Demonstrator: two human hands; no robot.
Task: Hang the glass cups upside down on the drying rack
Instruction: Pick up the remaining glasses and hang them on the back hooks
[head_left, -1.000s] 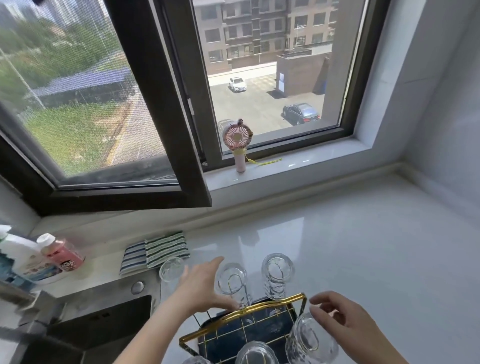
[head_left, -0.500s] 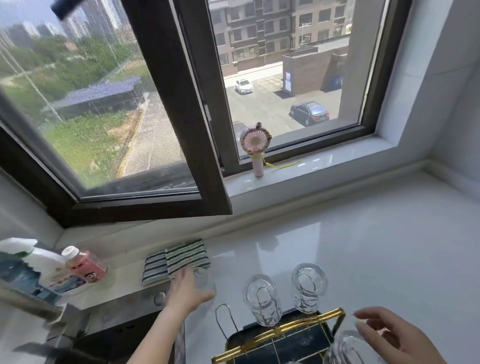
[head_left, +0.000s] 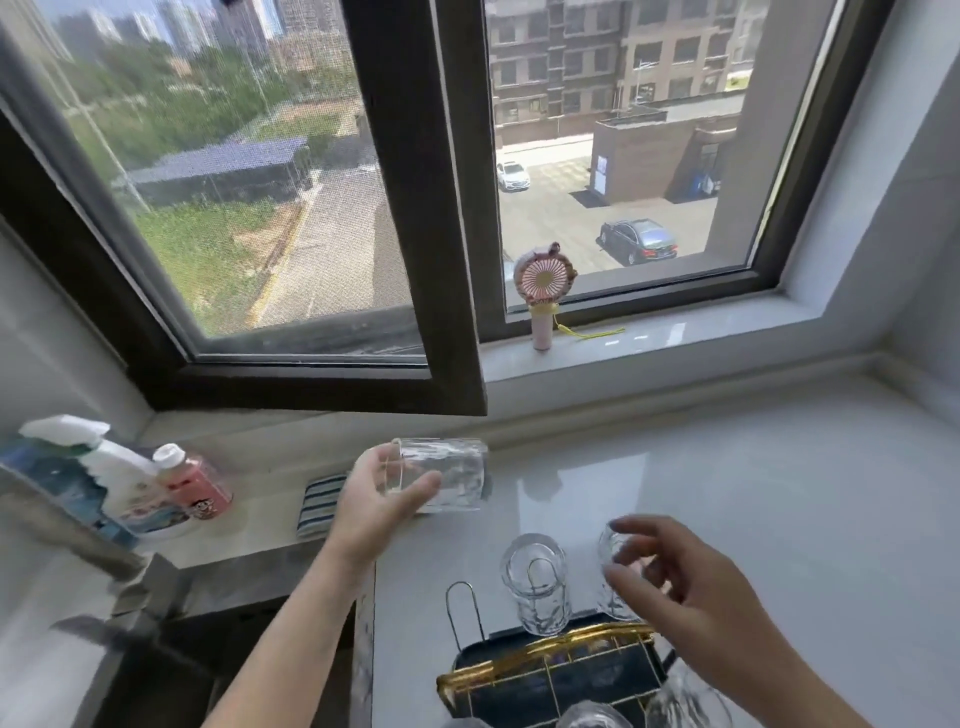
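Nearest, at the bottom edge: a dark tray-based drying rack with a gold wire frame (head_left: 545, 656), two blurred clear cups (head_left: 685, 699) at its near side, too smeared to read. At the rack's far row, two clear ribbed glass cups hung upside down on wire loops — the middle one (head_left: 535, 590) plainly over its loop, the right one (head_left: 615, 577) partly hidden behind the right hand (head_left: 691, 597); one bare wire loop (head_left: 464, 610) free at the left. Right hand above the rack, fingers spread and loosely curled, pinching nothing, blurred. Farther left, the left hand (head_left: 371, 499) raised over the white countertop (head_left: 753, 519), thumb and fingers wrapped around a clear ribbed glass tumbler (head_left: 441, 480) — held on its side, mouth toward the palm, thick base pointing right. Behind it, a blue-and-white striped folded cloth (head_left: 314, 506). Far left, a white spray bottle (head_left: 98, 467) and a pink bottle with a white cap (head_left: 195, 486), cartoon label, writing too small to read. On the sill, a pink handheld fan (head_left: 544, 296).
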